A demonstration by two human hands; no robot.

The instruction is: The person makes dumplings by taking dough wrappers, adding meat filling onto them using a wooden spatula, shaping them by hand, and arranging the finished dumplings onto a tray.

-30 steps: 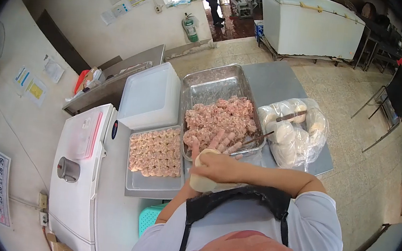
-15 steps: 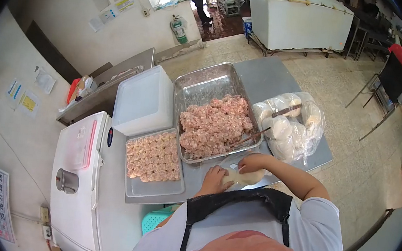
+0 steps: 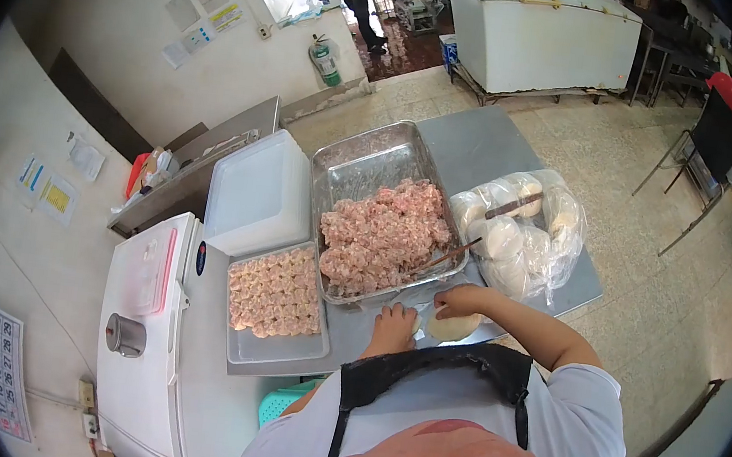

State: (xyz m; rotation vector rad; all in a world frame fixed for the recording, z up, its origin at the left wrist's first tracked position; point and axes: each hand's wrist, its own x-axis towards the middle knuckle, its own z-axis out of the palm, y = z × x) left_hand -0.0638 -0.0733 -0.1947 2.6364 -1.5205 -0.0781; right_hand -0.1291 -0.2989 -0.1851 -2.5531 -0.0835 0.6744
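Observation:
A round, pale dough wrapper (image 3: 454, 328), perhaps several stacked, lies at the table's near edge in front of my apron. My right hand (image 3: 460, 301) reaches over it from the right, fingertips pinched at its upper left edge. Just left of it, my left hand (image 3: 393, 327) is closed, fingers bent, with a sliver of pale wrapper showing beside them. Beyond my hands, a metal pan (image 3: 362, 150) holds a mound of ground meat mixture (image 3: 384, 230), with a thin brown stick (image 3: 452, 254) in it. A clear tray (image 3: 277, 350) at left carries rows of filled dumplings (image 3: 275, 290).
Stacked white plastic trays (image 3: 259, 186) stand behind the dumplings. A clear bag of wrapper stacks (image 3: 521, 236) sits on the right of the steel table (image 3: 473, 142). A white freezer (image 3: 145, 294) with a metal cup (image 3: 125, 335) is at left. Another person (image 3: 360, 0) stands in the doorway.
My hands have moved slightly apart. The wrapper that stretched between them now shows as a round disc under my right hand. The view has shifted a little.

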